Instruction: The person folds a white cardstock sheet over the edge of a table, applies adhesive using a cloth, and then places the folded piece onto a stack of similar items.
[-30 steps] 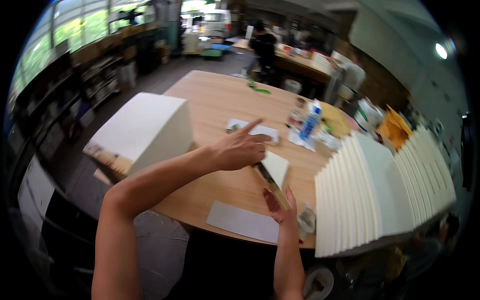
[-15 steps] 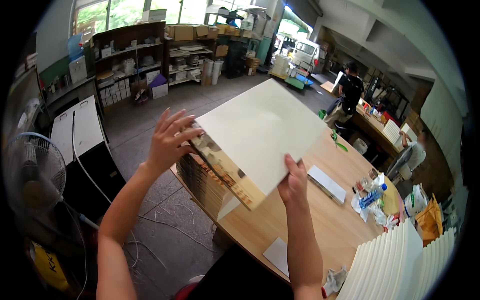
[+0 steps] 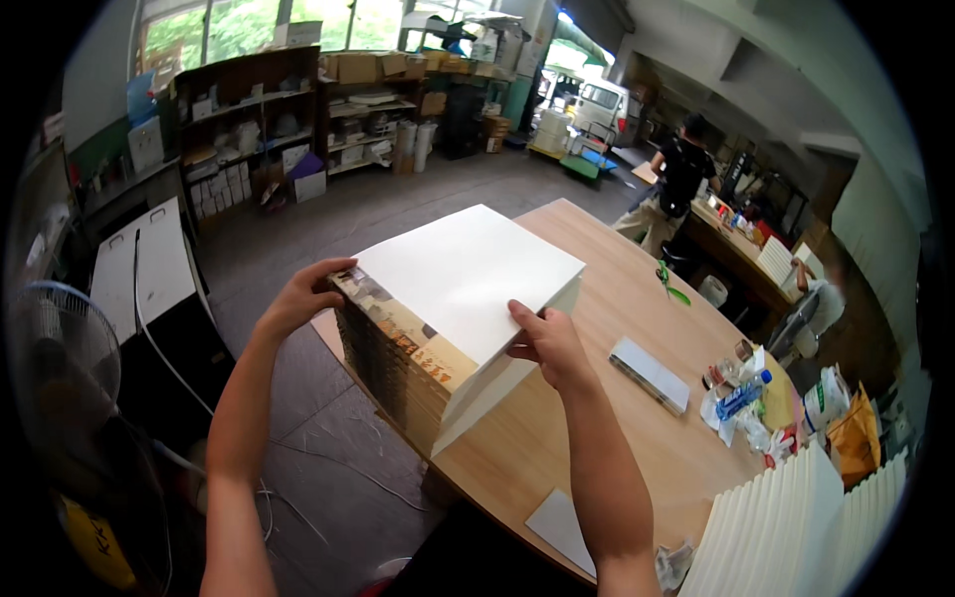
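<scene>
A large white book-like block (image 3: 473, 274) with a printed tan-and-brown spine lies level at the top of a stack (image 3: 393, 373) of similar printed spines, near the table's left corner. My left hand (image 3: 306, 291) grips its far-left corner, thumb below the upper edge and fingers on top. Closed on the right edge, my right hand (image 3: 549, 340) has its thumb on the white face and its fingers curled at the side. Whether the block fully rests on the stack is hard to tell.
On the wooden table (image 3: 537, 448) are a thin white block (image 3: 649, 374), green-handled scissors (image 3: 673, 284), a blue-labelled bottle (image 3: 744, 394) and a white sheet (image 3: 562, 527). Ribbed white stacks (image 3: 766, 527) stand near right. A fan (image 3: 65, 348) is at left; a person (image 3: 681, 179) stands beyond.
Both hands have brought the white block down from a raised, tilted position to level on the stack. The person beyond has shifted posture.
</scene>
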{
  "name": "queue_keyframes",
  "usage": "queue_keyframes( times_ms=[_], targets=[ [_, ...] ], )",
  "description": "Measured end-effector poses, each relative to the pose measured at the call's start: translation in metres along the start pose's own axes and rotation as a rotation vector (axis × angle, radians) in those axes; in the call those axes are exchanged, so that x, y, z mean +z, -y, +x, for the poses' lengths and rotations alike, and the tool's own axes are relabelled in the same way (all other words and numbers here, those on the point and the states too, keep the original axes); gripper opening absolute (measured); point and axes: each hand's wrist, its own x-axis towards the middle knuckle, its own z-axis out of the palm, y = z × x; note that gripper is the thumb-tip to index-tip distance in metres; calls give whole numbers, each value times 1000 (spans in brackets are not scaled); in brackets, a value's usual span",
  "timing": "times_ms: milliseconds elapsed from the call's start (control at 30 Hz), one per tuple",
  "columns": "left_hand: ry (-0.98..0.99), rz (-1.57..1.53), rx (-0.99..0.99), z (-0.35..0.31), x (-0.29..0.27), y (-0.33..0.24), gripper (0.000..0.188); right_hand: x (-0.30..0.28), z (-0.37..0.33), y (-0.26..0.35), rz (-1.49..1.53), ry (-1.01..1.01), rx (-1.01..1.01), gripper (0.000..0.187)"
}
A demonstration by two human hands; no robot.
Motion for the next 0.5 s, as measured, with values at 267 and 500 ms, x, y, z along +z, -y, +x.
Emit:
queue_keyframes(
  times_ms=[267,500],
  targets=[
    [1,-12,32,10,-7,21,66,-21,-25,-13,230,29,-96,39],
    [-334,-40,641,34,109,-109,45,-83,-274,-125,23,-565,-274,25]
  ],
)
